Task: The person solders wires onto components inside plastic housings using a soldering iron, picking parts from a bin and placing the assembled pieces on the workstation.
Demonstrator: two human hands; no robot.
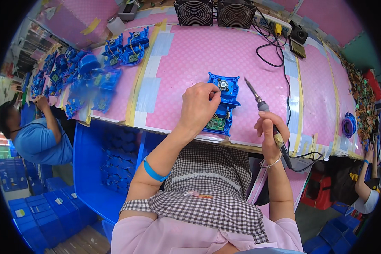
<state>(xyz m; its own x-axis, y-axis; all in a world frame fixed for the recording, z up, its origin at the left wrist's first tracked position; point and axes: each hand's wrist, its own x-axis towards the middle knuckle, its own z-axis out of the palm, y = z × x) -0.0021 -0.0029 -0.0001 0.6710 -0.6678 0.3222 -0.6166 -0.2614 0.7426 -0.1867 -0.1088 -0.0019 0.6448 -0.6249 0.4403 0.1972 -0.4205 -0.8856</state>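
Note:
An opened blue plastic housing lies in front of me on the pink table. Its far half carries a small round speaker; a green circuit board with thin wires sits in the near half. My left hand is over the housing's left side, fingers pinched on a thin wire that looks like solder, its end by the speaker. Part of the housing is hidden under that hand. To the right, my right hand grips a soldering iron, its tip raised up and left, apart from the speaker.
More blue housings stand at the left, with a heap beyond. Two black fans line the back. A black cable crosses the right side. A blue bin is below the table edge. Other people work left and right.

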